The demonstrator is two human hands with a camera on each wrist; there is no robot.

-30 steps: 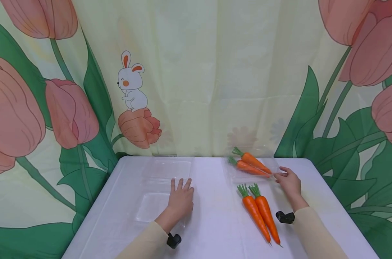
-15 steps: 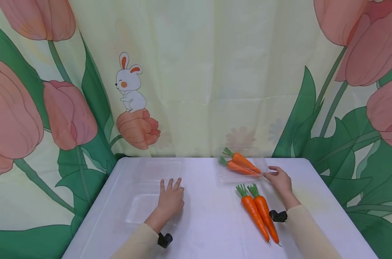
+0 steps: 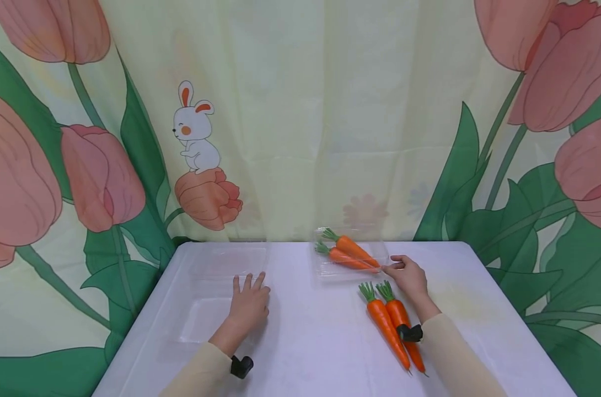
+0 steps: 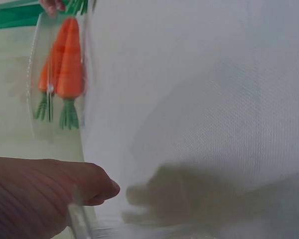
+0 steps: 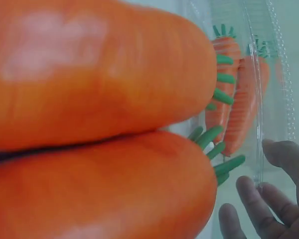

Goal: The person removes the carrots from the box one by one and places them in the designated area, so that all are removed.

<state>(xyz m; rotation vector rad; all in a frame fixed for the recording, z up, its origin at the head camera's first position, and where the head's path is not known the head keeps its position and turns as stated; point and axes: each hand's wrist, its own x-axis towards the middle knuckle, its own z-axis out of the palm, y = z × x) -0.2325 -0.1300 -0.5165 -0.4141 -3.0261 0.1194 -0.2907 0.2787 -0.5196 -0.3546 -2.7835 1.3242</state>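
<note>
My left hand (image 3: 248, 306), fingers spread, lies on the right side of an open clear plastic clamshell container (image 3: 201, 320) at the table's left. Its lid part (image 3: 241, 260) lies toward the back edge. At the back of the table, right of the middle, a second clear plastic box (image 3: 325, 271) holds two orange carrots (image 3: 351, 251) with green tops. My right hand (image 3: 409, 278) pinches that box's right end between thumb and fingers. Two more carrots (image 3: 388, 331) lie side by side on the cloth in front of it, partly covered by the right wrist's camera; they fill much of the right wrist view.
A white cloth covers the table (image 3: 310, 342). Behind its back edge hangs a pale curtain (image 3: 290, 138) printed with tulips and a rabbit. A small black camera (image 3: 242, 366) sits on the left wrist, another (image 3: 409, 333) on the right.
Both hands have moved left. The box with two carrots has slid left with my right hand, and the open clamshell container has shifted left with my left hand. The loose carrots stay put.
</note>
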